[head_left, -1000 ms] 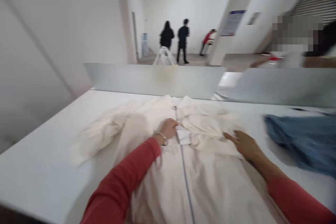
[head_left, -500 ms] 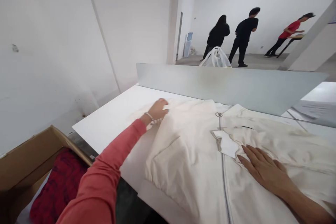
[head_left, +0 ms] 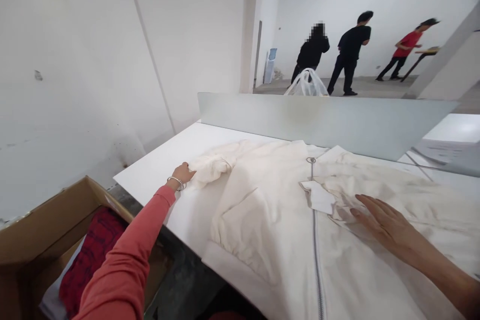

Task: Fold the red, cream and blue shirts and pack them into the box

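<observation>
A cream zip jacket [head_left: 262,205] lies spread on the white table, its front zipper [head_left: 318,265] running toward me and a ring pull at the top. My left hand [head_left: 183,173], with a bracelet at the wrist, has its fingers closed at the end of the jacket's sleeve [head_left: 212,165], which stretches out to the left. My right hand [head_left: 386,222] is open, fingers extended, over the jacket's right front. Just left of those fingertips, a white irregular flat piece [head_left: 321,198] with a brownish edge lies across the zipper.
A low frosted panel [head_left: 255,112] borders the far side of the table [head_left: 150,170]. At lower left stands a cardboard box [head_left: 75,195] holding red patterned cloth [head_left: 97,240]. Behind the panel are a white plastic bag [head_left: 308,84] and several people [head_left: 350,47]. Papers [head_left: 450,152] lie at right.
My left hand has moved left and toward me from the jacket's shoulder side to the sleeve end, and the sleeve now shows extended. My right hand has shifted slightly, its fingers a little raised.
</observation>
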`<state>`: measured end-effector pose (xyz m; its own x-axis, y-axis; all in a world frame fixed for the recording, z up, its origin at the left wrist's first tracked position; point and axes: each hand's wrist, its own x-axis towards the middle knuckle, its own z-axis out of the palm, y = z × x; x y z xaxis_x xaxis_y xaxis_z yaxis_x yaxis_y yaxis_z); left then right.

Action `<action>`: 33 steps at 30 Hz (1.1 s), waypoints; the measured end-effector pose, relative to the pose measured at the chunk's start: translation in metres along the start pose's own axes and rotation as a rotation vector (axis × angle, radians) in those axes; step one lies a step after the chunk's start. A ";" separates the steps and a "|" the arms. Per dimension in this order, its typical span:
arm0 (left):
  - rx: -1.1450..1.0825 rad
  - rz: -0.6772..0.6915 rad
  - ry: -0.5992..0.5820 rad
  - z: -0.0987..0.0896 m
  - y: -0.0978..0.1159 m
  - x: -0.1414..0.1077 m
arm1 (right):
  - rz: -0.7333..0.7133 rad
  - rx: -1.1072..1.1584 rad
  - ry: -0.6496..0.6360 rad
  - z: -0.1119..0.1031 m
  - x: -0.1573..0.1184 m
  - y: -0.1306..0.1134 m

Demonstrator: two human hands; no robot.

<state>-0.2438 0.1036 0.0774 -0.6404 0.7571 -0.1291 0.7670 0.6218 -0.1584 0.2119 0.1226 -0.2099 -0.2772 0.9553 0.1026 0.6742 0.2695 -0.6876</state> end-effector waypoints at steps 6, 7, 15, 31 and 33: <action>-0.225 -0.049 0.061 -0.031 0.015 0.010 | 0.149 0.092 -0.074 -0.025 -0.029 -0.006; -0.274 -0.041 0.066 -0.040 0.020 0.011 | 0.173 0.096 -0.082 -0.024 -0.032 -0.005; -0.554 0.123 0.073 -0.112 0.116 0.016 | 0.174 0.003 -0.086 0.005 -0.041 0.000; 0.043 0.850 -0.190 0.015 0.374 -0.038 | 0.151 -0.072 -0.135 0.000 -0.045 -0.001; 0.060 0.871 -0.214 0.055 0.378 -0.052 | 0.143 -0.084 -0.132 0.000 -0.046 -0.001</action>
<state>0.0769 0.2884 -0.0300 0.1689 0.8981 -0.4061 0.9848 -0.1712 0.0309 0.2240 0.0782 -0.2140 -0.2579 0.9619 -0.0907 0.7661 0.1464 -0.6258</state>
